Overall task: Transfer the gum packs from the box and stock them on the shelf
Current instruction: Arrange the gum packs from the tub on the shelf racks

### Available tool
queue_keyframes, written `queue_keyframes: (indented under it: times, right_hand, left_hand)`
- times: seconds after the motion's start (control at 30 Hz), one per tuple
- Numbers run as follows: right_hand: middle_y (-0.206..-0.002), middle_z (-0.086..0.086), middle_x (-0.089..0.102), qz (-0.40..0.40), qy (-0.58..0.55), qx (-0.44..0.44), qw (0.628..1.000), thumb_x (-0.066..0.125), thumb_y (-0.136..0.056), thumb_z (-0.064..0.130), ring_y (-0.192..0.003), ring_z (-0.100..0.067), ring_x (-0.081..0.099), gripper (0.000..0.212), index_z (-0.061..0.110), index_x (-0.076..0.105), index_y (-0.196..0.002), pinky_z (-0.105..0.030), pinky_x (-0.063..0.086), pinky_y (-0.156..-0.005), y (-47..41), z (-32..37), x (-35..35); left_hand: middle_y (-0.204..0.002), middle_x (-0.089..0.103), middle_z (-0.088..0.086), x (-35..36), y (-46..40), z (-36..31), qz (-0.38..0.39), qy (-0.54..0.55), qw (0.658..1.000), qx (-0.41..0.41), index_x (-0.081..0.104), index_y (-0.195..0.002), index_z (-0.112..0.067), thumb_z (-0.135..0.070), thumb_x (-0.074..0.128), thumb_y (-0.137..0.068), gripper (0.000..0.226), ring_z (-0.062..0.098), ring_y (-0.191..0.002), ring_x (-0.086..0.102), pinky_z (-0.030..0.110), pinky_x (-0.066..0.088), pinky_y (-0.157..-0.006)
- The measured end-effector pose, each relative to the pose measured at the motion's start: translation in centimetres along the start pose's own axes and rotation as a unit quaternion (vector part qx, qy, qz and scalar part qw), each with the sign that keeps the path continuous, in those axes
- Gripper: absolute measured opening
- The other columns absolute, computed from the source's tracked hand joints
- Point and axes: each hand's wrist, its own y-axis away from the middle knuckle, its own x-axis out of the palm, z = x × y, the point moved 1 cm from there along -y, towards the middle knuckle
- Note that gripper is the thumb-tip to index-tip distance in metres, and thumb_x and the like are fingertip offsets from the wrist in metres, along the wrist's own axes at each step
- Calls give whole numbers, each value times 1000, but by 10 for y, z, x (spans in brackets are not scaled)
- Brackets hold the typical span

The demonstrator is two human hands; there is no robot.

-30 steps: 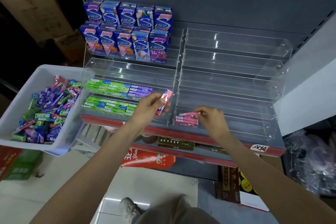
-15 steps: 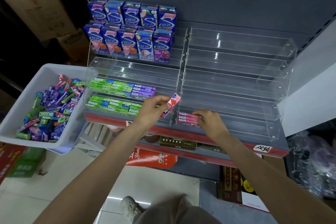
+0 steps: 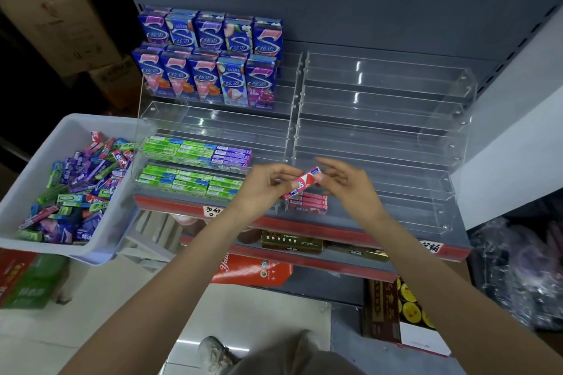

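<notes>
Head view — left hand (image 3: 262, 188) pinches a red gum pack (image 3: 303, 182) just above the red stack (image 3: 307, 203) in the clear shelf rack (image 3: 396, 137); right hand (image 3: 347, 184) touches its far end, fingers loosely curled; box (image 3: 18, 188) of packs left of the rack

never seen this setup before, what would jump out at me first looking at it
First, the two hands at centre: the left hand pinches a red gum pack just above a small stack of red packs in the lowest tier of the clear acrylic rack, with the right hand reaching to it. Next, the white box at left, heaped with mixed gum packs. Then the tall blue and purple cartons at the rack's top left.
</notes>
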Motion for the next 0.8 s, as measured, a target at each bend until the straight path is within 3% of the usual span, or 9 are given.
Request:
queue_keyframes:
  times: [0.13,0.23,0.33,0.4,0.5,0.57,0.7,0.8]
  right_hand:
    - [-84,1,69,-10,-13,-11,1000,68,-82,4,-78,-8,66,17,17,68,-93,-23,55,-78,0,1,-15]
    - [-84,-1,68,-80,27,21,996,72,-79,6,-85,-15,65,15,18,66,-86,-31,54,-85,1,-16,-28]
    - [-89,-5,69,-118,91,41,988,71,-81,11,-88,-16,66,14,12,66,-94,-14,50,-76,7,-35,-34]
    - [-94,-8,70,-132,147,38,980,67,-85,9,-89,-15,65,13,9,66,-98,-6,45,-69,12,-43,-31]
    - [-98,-9,70,-145,202,33,968,59,-90,6,-91,-16,65,14,5,64,-103,-10,43,-71,17,-50,-23]
    - [-97,-9,69,-156,214,31,964,57,-91,4,-89,-15,64,15,4,64,-104,-8,41,-71,17,-54,-16]
    - [-108,-14,64,-166,255,1,952,56,-90,-1,-90,-19,64,22,2,65,-110,-17,48,-81,16,-57,-5]
    - [-113,-13,57,-166,323,-12,932,55,-92,4,-98,-22,59,24,3,65,-114,-28,51,-90,15,-56,-1]
  left_hand:
    - [-102,68,1,9,-6,-4,-3,-60,998,34,65,-109,-10,-7,64,-87,22,8,-91,63,12,49,-79]
    - [-114,64,0,9,-5,8,-7,-244,965,91,61,-118,-13,-12,60,-91,28,13,-106,59,23,47,-94]
    - [-138,49,-3,12,-1,22,56,-458,875,144,48,-135,-20,-22,51,-96,39,14,-129,39,33,30,-111]
    - [-149,35,-7,14,-1,30,89,-548,814,169,37,-143,-23,-26,46,-98,46,13,-138,25,32,19,-112]
    - [-155,25,-4,17,-3,39,96,-633,744,193,30,-147,-22,-20,50,-96,54,17,-139,19,34,21,-108]
    - [-155,26,-2,18,-2,43,84,-670,714,187,27,-147,-20,-15,55,-93,61,19,-138,22,35,26,-105]
    - [-156,20,4,24,0,45,93,-692,695,172,21,-149,-14,-7,51,-92,64,24,-139,20,38,26,-105]
    - [-156,20,4,25,1,46,104,-672,715,162,19,-150,-13,0,51,-89,70,23,-141,17,38,24,-108]
